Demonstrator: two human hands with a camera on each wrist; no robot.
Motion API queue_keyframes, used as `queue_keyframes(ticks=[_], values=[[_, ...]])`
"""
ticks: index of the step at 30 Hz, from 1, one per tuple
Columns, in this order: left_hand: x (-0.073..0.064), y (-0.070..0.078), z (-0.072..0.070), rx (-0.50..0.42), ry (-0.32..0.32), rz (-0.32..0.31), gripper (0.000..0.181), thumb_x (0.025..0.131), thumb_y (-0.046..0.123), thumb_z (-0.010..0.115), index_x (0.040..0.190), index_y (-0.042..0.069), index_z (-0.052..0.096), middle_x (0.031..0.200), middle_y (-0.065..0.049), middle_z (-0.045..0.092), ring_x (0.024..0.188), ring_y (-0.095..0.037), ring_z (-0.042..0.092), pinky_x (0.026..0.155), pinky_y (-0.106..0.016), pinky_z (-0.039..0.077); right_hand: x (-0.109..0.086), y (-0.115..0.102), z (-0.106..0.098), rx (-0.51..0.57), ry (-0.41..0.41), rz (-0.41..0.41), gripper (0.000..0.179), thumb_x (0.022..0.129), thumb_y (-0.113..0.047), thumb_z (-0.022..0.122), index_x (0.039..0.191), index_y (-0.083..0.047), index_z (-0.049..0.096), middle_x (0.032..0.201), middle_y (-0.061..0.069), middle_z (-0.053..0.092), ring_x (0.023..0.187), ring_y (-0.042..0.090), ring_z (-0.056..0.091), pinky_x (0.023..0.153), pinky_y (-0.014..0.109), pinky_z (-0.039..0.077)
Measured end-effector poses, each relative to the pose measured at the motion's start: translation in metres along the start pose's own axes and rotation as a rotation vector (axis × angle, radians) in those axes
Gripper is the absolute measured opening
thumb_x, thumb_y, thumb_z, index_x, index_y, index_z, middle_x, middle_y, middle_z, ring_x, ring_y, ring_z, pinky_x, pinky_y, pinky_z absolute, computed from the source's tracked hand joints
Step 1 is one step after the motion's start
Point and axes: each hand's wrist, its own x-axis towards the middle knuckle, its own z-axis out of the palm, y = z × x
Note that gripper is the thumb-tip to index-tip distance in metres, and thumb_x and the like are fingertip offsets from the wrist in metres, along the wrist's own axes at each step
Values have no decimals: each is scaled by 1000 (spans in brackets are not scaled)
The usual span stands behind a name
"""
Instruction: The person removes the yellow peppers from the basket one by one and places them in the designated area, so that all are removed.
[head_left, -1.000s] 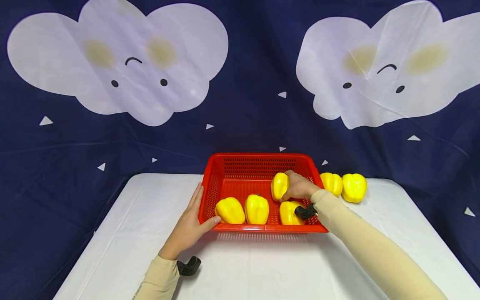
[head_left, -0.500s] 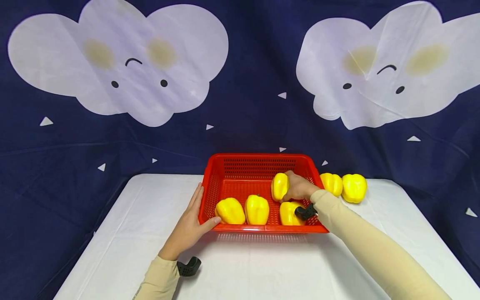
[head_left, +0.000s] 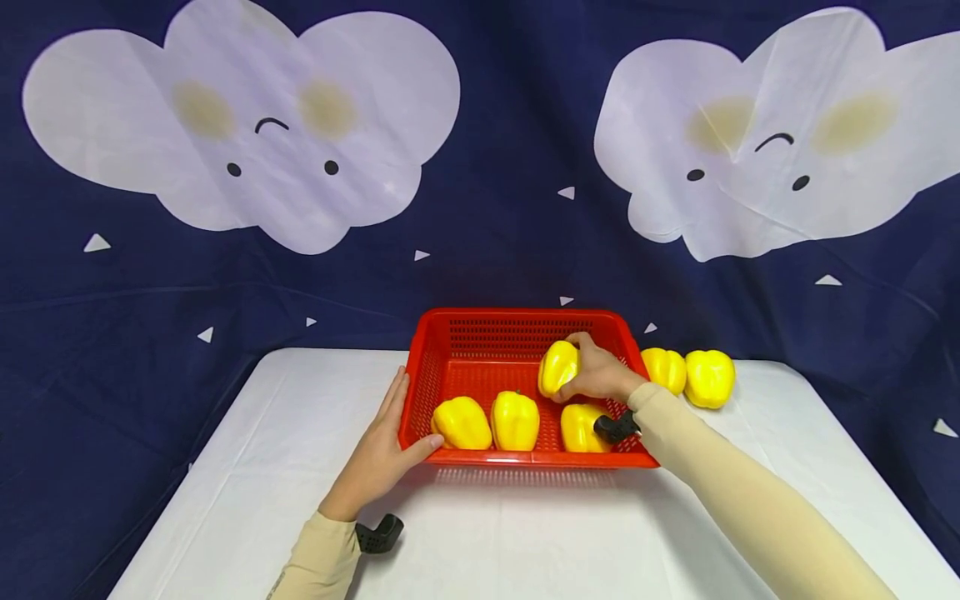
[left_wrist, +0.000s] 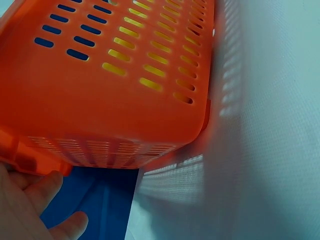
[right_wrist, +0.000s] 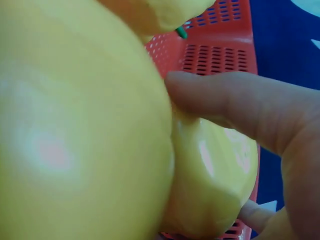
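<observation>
My right hand [head_left: 602,372] grips a yellow bell pepper [head_left: 557,368] inside the right half of a red perforated basket [head_left: 517,457]. In the right wrist view, the thumb and a fingertip show on either side of that pepper [right_wrist: 215,170]; a nearer pepper [right_wrist: 75,130] fills the left. Along the basket's front lie three more bell peppers: one at the left corner [head_left: 461,423], one upright with a green stem [head_left: 515,422], and one partly under the right wrist [head_left: 581,427]. My left hand [head_left: 375,454] rests straight-fingered against the basket's left side, thumb over the front rim.
Two more yellow bell peppers, a nearer one [head_left: 664,371] and one farther right [head_left: 709,379], sit on the white table [head_left: 525,542] just right of the basket. Behind the table hangs a dark blue cloth [head_left: 517,167] with cloud prints.
My right hand has raised the bell pepper slightly and tilted it, shifting it a little toward the back of the basket. The left hand and the other peppers stay in place.
</observation>
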Motion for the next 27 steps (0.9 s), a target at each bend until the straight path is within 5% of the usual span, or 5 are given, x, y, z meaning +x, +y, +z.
queue_keyframes(ticks=[9,27], values=[[0,1,0,0,-2,-1,101,90,40,73,162,6,11,169,-4,3,151,-34,21,115,-57,26,-11,1,-5,58,44,-94,93,68,-20,91,138,-8,30,115,20,58,99,35,59,92,48,52],[0,-1,1,-4,-1,7,100,91,39,73,162,6,11,169,-2,3,151,-33,20,117,-57,24,-34,3,-29,170,95,-104,95,74,-24,88,148,-12,29,131,18,51,113,37,55,96,52,50]])
